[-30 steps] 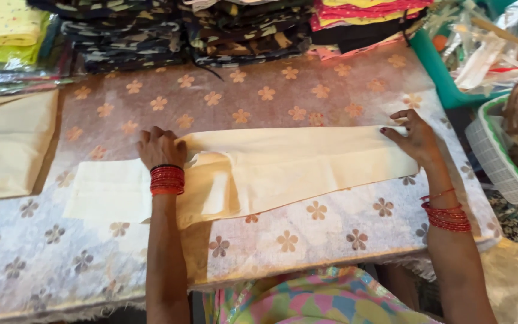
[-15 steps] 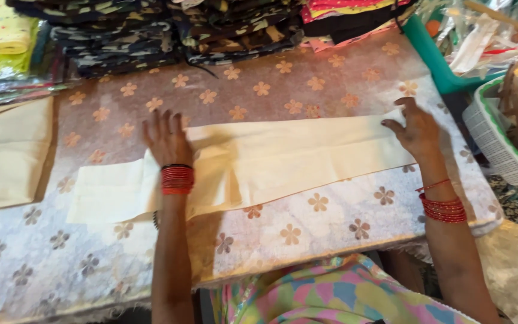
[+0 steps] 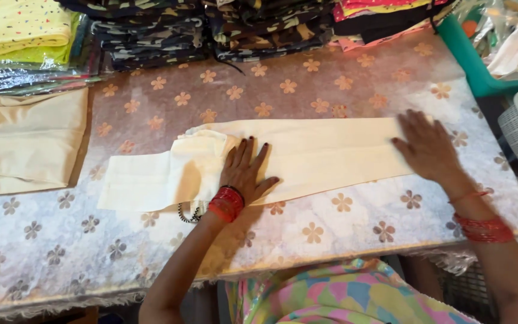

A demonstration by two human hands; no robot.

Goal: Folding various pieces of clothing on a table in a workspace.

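Since the earlier frame, both hands have slid along the cream folded cloth (image 3: 307, 159): the left hand (image 3: 244, 171) now presses flat near its middle, fingers spread wide, and the right hand (image 3: 428, 147) lies open and flat on its right end, gripping nothing. That cloth stretches lengthwise across the flower-patterned table cover (image 3: 331, 222), its left part bunched and overlapping a paler panel. Red bangles (image 3: 228, 204) ring the left wrist. Another cream garment (image 3: 25, 141) lies well apart at the left edge, and stacks of dark patterned fabric (image 3: 211, 30) line the far side.
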